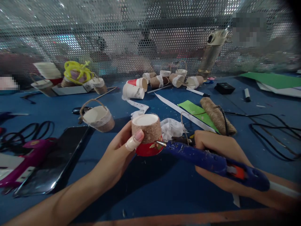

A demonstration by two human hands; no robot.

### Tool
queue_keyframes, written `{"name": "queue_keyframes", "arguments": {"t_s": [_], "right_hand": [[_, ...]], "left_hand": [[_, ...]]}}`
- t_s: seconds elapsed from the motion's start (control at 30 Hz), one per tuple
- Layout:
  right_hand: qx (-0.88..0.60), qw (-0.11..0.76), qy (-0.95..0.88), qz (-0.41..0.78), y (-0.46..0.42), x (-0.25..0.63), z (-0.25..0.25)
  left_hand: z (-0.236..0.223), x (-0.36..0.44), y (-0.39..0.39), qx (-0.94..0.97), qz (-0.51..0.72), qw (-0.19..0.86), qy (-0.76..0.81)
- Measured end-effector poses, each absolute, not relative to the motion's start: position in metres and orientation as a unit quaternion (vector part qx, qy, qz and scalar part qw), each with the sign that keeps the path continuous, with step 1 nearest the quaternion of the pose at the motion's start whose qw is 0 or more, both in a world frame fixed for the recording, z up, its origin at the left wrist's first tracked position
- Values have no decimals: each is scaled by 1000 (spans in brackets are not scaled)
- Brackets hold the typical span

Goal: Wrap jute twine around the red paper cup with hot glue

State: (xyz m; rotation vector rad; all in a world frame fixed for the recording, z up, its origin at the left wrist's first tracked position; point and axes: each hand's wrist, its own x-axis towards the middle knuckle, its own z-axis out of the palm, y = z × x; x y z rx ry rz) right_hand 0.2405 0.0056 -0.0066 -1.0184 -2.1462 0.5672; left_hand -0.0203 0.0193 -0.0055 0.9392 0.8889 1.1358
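Note:
My left hand point(122, 150) is closed around an upturned red paper cup point(147, 135) whose upper half is wrapped in brown twine. A bandaged thumb presses on the cup's side. My right hand point(218, 147) grips a blue hot glue gun point(211, 161), and its metal nozzle touches the cup where the twine meets the red band. A loose strand of twine loops up just right of the cup.
A finished twine cup with a handle point(97, 117) lies at left beside a dark phone point(56, 157) and a magenta glue gun point(25, 160). A twine spool point(217, 116), green paper point(197, 113), white strips, more cups point(164, 80) and black cables point(270, 128) spread behind. A perforated metal screen closes the back.

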Motion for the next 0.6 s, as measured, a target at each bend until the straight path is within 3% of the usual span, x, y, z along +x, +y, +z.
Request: {"name": "queue_keyframes", "arguments": {"t_s": [0.6], "right_hand": [[-422,362,-792,253,7,239,-9]], "left_hand": [[-3,-24,19,390,501,669,387]]}}
